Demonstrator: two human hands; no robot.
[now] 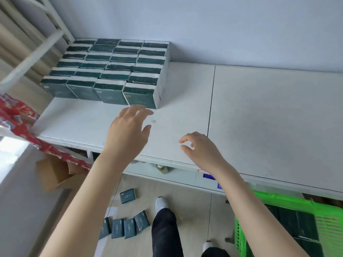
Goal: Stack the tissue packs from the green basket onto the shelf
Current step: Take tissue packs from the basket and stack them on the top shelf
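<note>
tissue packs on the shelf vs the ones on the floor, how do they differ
The shelf packs sit tight in neat rows on the shelf; the floor packs lie loose and crooked. The shelf packs are many; only five floor packs show, one apart. Both have the same dark green wrapper.

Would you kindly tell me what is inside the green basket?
Dark green tissue packs lie in the green basket; anything beneath them is covered, so their number cannot be told.
</note>
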